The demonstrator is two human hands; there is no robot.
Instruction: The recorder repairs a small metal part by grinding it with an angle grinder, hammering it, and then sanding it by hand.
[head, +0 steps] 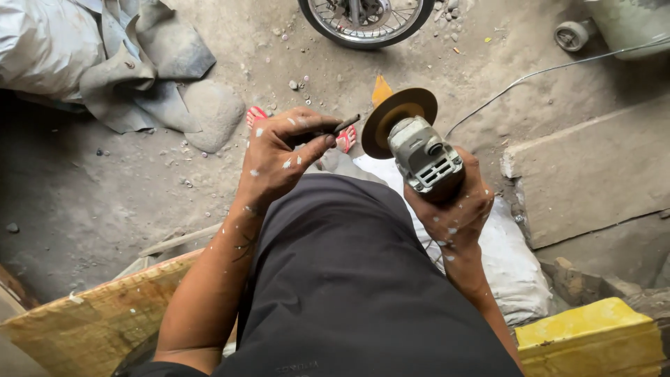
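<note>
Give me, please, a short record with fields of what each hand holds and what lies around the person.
left hand: pinches a small dark rod, its tip toward the disc
right hand: grips an angle grinder, disc up
cable: runs across the dusty floor
nearby: wheel, white sack, wooden board, yellow block

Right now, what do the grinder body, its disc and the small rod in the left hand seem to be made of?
Grinder body: grey cast metal, dull and dusty, with vent slots. Disc: probably abrasive or sanding material, matte brown with a worn rim. Rod: dark, thin, likely metal; too small to be sure.
</note>
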